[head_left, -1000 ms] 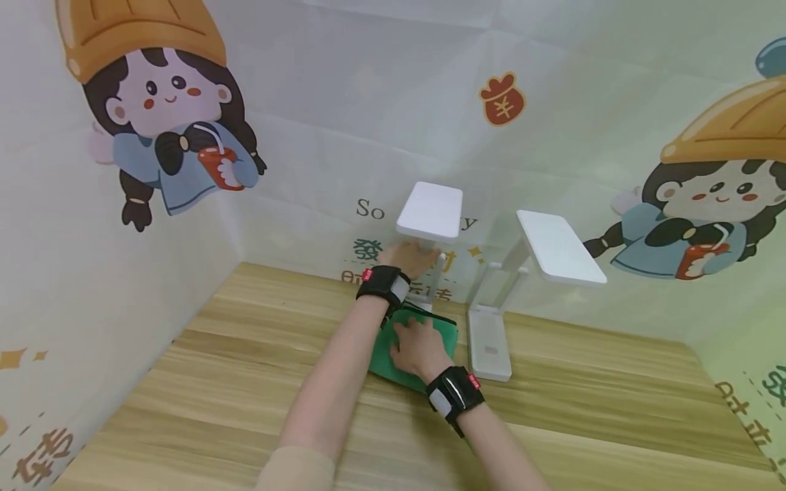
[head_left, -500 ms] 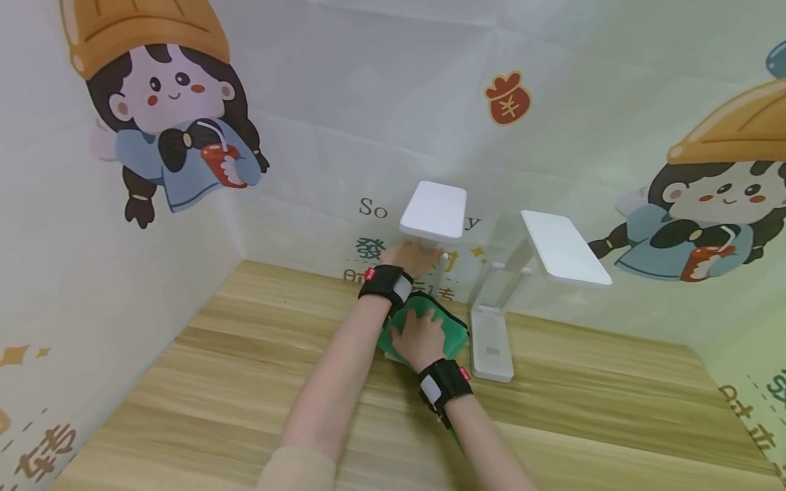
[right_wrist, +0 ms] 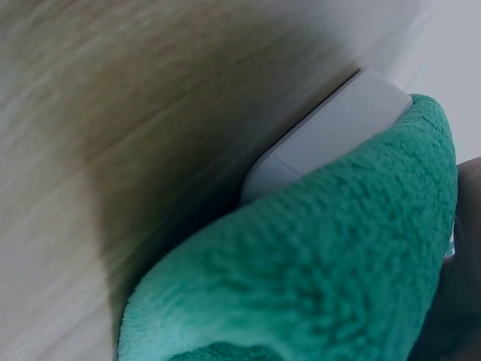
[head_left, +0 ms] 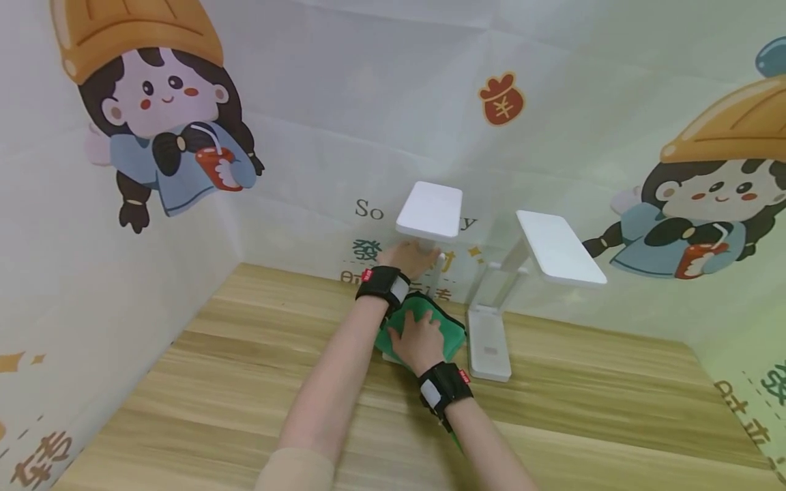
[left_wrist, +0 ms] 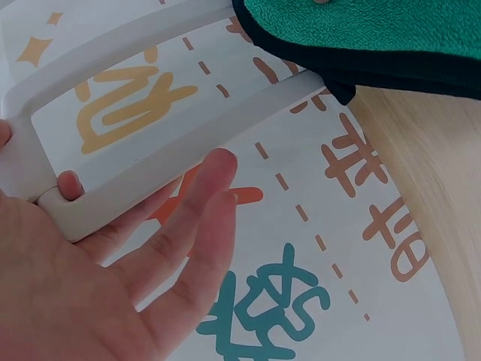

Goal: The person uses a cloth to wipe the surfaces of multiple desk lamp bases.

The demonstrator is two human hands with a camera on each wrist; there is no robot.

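My left hand [head_left: 408, 260] holds a white desk lamp [head_left: 430, 210] by its upper joint, just under the lamp head. In the left wrist view, a fingertip shows through the lamp's looped arm [left_wrist: 169, 144], and other fingers extend past it. My right hand [head_left: 420, 342] rests with spread fingers on a green, dark-edged cleaning cloth [head_left: 453, 334]. This cloth drapes over the lamp's base [right_wrist: 323, 139], whose pale edge shows beneath it in the right wrist view. Most of the base is hidden.
A second white desk lamp [head_left: 489, 344] stands to the right, its panel [head_left: 560, 247] tilted over the table. The wood-grain table [head_left: 245, 382] meets a printed backdrop [head_left: 319, 170] behind the lamps and at both sides.
My right hand has shifted slightly left and spread its fingers, and the cloth under it has moved up and right, uncovering a pale base corner. My left hand stays on the lamp.
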